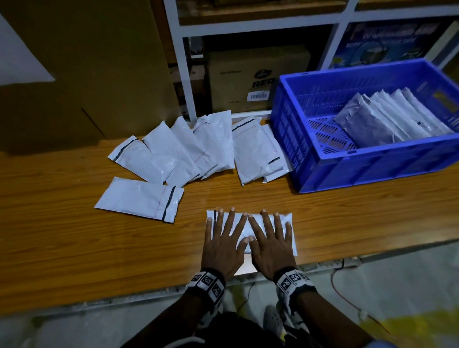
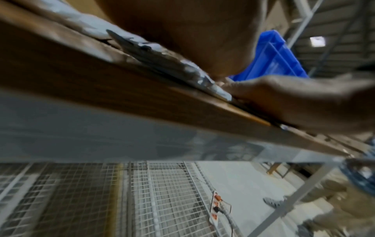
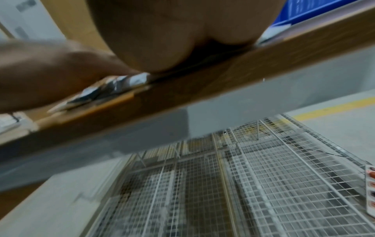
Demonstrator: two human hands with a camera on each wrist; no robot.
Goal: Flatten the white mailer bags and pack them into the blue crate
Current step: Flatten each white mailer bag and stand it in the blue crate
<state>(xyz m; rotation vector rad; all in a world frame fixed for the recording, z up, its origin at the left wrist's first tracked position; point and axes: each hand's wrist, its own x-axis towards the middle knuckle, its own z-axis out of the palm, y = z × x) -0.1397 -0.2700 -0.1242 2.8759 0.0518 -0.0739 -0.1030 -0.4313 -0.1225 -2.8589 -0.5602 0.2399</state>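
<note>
A white mailer bag [image 1: 284, 224] lies flat on the wooden table [image 1: 68, 246] near its front edge. My left hand [image 1: 222, 240] and right hand [image 1: 272, 240] press down on it side by side, fingers straight and spread. In the left wrist view the bag's crumpled edge [image 2: 190, 70] shows under my palm [image 2: 182, 32]. The right wrist view shows the bag edge [image 3: 121, 83] beneath my right palm [image 3: 172, 32]. Several more white mailer bags [image 1: 185, 149] lie in a loose pile behind. The blue crate [image 1: 354, 165] at the right holds several packed bags [image 1: 389, 119] leaning on edge.
A single mailer [image 1: 140, 198] lies apart at the left of my hands. White shelving [image 1: 182, 78] with a cardboard box [image 1: 245, 78] stands behind the table. A large brown carton [image 1: 86, 61] rises at the back left. A wire grid [image 2: 162, 200] lies below.
</note>
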